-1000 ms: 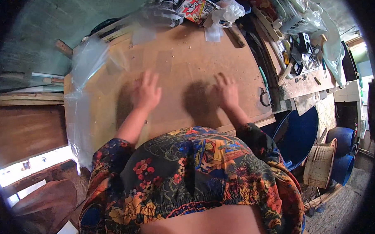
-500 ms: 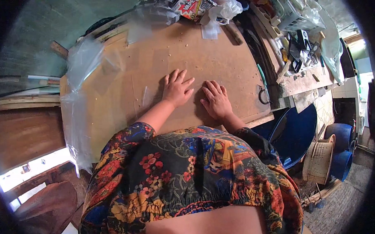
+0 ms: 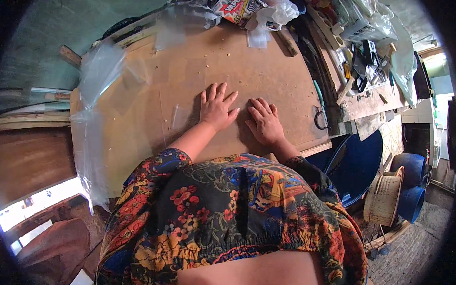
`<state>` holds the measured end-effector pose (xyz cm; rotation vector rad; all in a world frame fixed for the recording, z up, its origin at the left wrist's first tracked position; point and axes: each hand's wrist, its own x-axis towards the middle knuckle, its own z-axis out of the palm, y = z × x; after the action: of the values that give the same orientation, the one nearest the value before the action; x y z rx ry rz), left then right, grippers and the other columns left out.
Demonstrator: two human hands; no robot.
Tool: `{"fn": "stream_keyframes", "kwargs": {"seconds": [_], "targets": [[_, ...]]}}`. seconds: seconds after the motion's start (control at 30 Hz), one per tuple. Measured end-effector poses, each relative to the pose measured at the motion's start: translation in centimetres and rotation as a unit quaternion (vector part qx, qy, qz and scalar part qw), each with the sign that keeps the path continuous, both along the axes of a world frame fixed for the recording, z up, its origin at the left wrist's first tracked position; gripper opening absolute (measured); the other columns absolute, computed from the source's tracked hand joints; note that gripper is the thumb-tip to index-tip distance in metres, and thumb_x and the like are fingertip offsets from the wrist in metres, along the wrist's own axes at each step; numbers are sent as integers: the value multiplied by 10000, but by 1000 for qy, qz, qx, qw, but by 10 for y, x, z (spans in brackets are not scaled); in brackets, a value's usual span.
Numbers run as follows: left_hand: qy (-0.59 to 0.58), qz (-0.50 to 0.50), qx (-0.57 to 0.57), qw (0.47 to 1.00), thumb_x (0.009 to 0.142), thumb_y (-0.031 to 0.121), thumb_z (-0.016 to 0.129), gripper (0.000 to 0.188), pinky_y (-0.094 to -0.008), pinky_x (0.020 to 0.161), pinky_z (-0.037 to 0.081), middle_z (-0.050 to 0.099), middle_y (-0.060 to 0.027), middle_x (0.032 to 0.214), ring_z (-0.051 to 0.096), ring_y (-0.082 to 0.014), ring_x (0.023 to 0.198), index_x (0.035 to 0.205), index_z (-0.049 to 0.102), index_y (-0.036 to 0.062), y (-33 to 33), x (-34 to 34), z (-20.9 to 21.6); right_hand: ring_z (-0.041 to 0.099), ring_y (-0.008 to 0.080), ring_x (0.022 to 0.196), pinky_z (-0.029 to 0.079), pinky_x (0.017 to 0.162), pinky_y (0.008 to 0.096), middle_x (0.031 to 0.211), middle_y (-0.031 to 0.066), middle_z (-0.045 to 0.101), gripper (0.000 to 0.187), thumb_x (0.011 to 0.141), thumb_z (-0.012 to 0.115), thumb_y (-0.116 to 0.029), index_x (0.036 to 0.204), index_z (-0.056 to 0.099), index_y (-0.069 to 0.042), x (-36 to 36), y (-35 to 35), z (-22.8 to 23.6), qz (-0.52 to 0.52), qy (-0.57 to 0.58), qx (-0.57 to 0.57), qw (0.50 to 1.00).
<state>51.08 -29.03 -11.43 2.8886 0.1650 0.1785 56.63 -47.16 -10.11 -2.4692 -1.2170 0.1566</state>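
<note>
My left hand (image 3: 218,108) rests palm down on a brown wooden board (image 3: 185,68), its fingers spread and pointing to the far side. Just to its right, my right hand (image 3: 264,122) lies on the same board, palm down, fingers stretched out and slightly apart. Neither hand holds anything, and a small gap separates them. A thin clear plastic strip (image 3: 175,115) lies left of my left hand. Small pale crumbs dot the board's far half.
Clear plastic sheeting (image 3: 90,142) hangs over the board's left edge. At the far edge sit a colourful box (image 3: 237,9) and a white plastic bag (image 3: 279,11). A black ring (image 3: 319,118) lies at the right edge. Tools (image 3: 361,62) crowd a side shelf; blue drums (image 3: 408,169) stand beyond.
Both hands stay flat on the board in nearly the same places. The whole view has shifted slightly.
</note>
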Motion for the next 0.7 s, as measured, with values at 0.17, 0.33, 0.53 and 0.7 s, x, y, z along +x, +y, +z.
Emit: {"fn": "stream_keyframes", "kwargs": {"seconds": [0.17, 0.33, 0.53, 0.7], "targets": [[43, 12, 0, 999, 750, 415, 542, 521, -538, 995, 149, 245, -92, 1370, 173, -308, 1272, 1232, 441, 246, -3, 0, 4, 284, 277, 1226, 228, 974, 470, 1291, 87, 366, 427, 776, 535, -294, 1136, 465, -74, 0, -1, -5, 2, -10, 1, 1000], [35, 10, -12, 999, 750, 420, 540, 529, -526, 1000, 143, 241, -89, 1374, 171, -303, 1275, 1240, 434, 248, -3, 0, 4, 373, 295, 1140, 291, 931, 438, 1213, 124, 428, 385, 750, 575, -225, 1084, 489, -53, 2, -6, -5, -29, -46, 47, 997], [27, 12, -2, 1000, 746, 430, 540, 537, -492, 992, 148, 258, -95, 1363, 203, -305, 1256, 1241, 433, 251, -2, -2, 4, 502, 316, 929, 404, 772, 416, 956, 150, 540, 337, 656, 677, -158, 947, 540, -54, 33, -80, -4, -290, -183, 98, 934], [26, 8, 1, 1000, 740, 443, 540, 542, -486, 990, 148, 264, -95, 1362, 192, -294, 1262, 1237, 438, 252, -1, -2, 4, 512, 284, 898, 406, 760, 386, 921, 90, 562, 311, 669, 664, -294, 886, 588, -85, 38, -142, -4, -406, -182, -28, 895]]}}
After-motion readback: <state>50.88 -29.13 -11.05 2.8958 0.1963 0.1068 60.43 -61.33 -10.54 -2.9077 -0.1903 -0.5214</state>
